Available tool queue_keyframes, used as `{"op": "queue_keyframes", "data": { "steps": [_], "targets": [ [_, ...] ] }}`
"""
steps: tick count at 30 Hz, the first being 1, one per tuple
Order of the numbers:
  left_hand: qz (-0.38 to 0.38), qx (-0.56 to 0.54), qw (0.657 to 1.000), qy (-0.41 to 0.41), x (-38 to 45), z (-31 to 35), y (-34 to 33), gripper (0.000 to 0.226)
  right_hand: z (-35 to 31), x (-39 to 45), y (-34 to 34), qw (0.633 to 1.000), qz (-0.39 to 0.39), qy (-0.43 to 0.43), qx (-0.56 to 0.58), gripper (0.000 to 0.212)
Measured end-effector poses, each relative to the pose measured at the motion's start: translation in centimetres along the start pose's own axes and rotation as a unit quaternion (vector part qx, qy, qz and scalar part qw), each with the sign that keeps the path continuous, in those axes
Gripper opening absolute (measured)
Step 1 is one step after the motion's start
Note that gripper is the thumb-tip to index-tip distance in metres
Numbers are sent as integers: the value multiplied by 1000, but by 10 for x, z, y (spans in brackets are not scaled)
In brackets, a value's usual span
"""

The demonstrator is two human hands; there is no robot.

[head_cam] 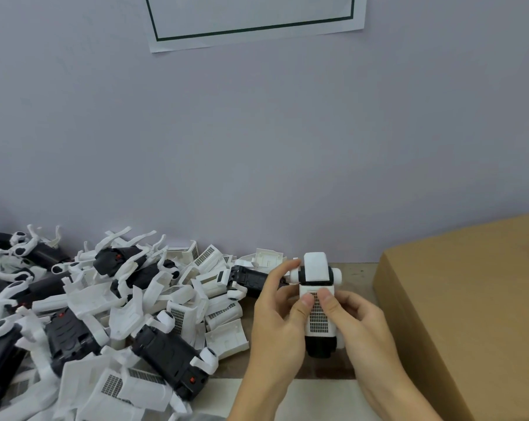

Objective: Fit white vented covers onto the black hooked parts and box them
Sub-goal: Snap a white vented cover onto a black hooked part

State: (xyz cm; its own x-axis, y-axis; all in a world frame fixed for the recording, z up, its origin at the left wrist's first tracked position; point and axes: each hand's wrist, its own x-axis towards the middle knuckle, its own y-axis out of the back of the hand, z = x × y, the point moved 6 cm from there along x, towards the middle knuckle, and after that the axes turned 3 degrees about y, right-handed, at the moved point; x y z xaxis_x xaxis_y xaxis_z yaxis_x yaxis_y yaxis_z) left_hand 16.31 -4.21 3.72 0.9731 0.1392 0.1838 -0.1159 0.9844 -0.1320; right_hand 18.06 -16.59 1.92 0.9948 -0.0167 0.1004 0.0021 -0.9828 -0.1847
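- I see my left hand (277, 325) and right hand (359, 322) both grasping one black part (319, 349), thumbs pressing the white cover (318, 311) on it.
- It's held above the table (359, 270), between the pile (111, 314) and the box (470, 299).
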Motion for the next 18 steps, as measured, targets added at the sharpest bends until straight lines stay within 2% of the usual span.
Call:
{"op": "queue_keyframes", "data": {
  "steps": [4, 8, 11, 15, 18],
  "targets": [
    [23, 46, 999, -4, 0, 1, -2, 52, 0, 0, 0, 999, 16, 19, -36, 33],
    [35, 45, 998, -6, -1, 4, -1, 39, 1, -1, -1, 998, 33, 25, -43, 47],
    [25, 30, 999, 9, -1, 2, -1, 37, 6, 0, 0, 999, 32, 4, -15, 46],
    [32, 71, 997, 30, -1, -4, -1, 46, 8, 2, 0, 999, -5, -27, 31, 25],
    [55, 106, 992, 44, 0, -9, 4, 49, 7, 3, 1, 999, -3, 13, -44, 17]
  ]
}}
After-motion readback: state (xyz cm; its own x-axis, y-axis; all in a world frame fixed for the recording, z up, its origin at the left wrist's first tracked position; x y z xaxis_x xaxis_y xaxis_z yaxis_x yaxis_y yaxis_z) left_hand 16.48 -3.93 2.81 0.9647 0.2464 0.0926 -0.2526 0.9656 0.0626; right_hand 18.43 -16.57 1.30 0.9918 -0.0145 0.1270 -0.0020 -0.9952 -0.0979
